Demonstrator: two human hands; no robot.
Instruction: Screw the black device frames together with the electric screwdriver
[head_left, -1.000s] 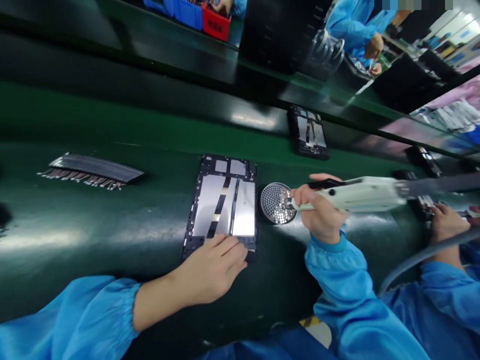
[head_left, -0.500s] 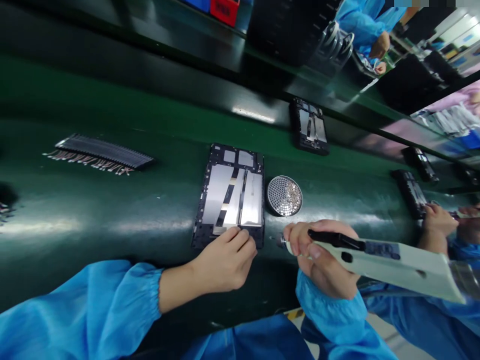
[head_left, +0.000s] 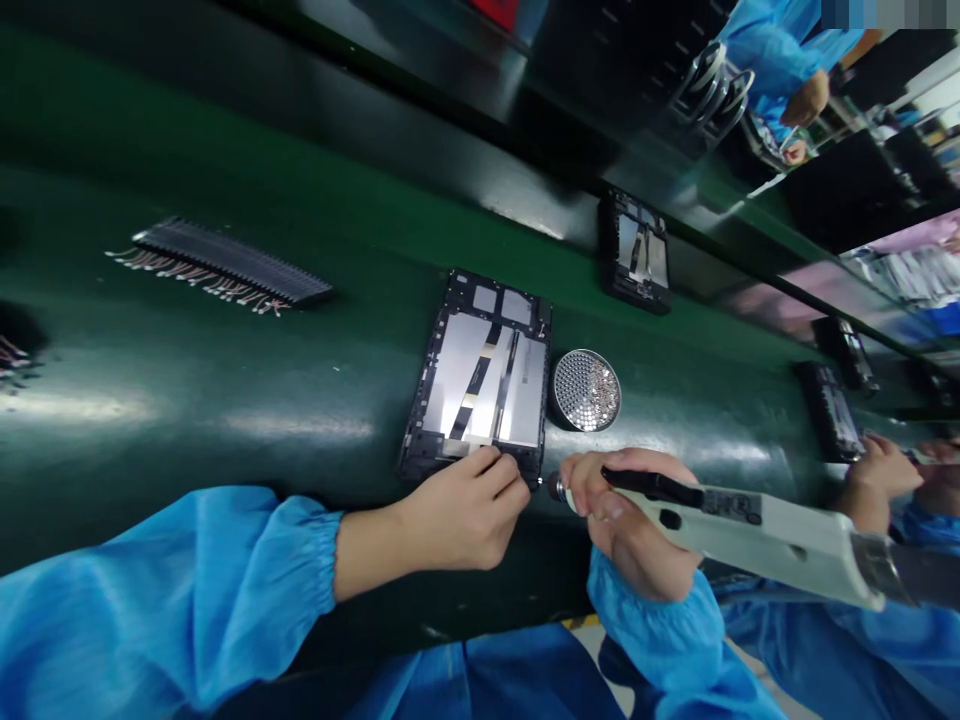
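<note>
An opened tablet [head_left: 525, 385] lies on the green bench, silver battery panels facing up and a dark ribbon cable across them. My left hand [head_left: 476, 510] rests at its bottom edge with the fingers curled together; what they pinch, if anything, is hidden. In my right hand [head_left: 634, 520] is a pale electric screwdriver [head_left: 780, 540], held nearly level with a finger along its black lever. The driver's tip, with a small bright spot on it, is at the tablet's lower right corner; contact is unclear. Beside the tablet sits a round dish of screws [head_left: 587, 392].
A row of dark parts with short wires [head_left: 232, 262] lies to the left. Behind the dish is a stack of tablets [head_left: 637, 250]. At right, a co-worker's hand [head_left: 881, 470] is near another dark device [head_left: 829, 410]. A raised shelf edge [head_left: 450, 160] runs along the back.
The screwdriver's tip has moved left to the tablet's lower right corner. My left hand stays at the bottom edge. The view has shifted slightly.
</note>
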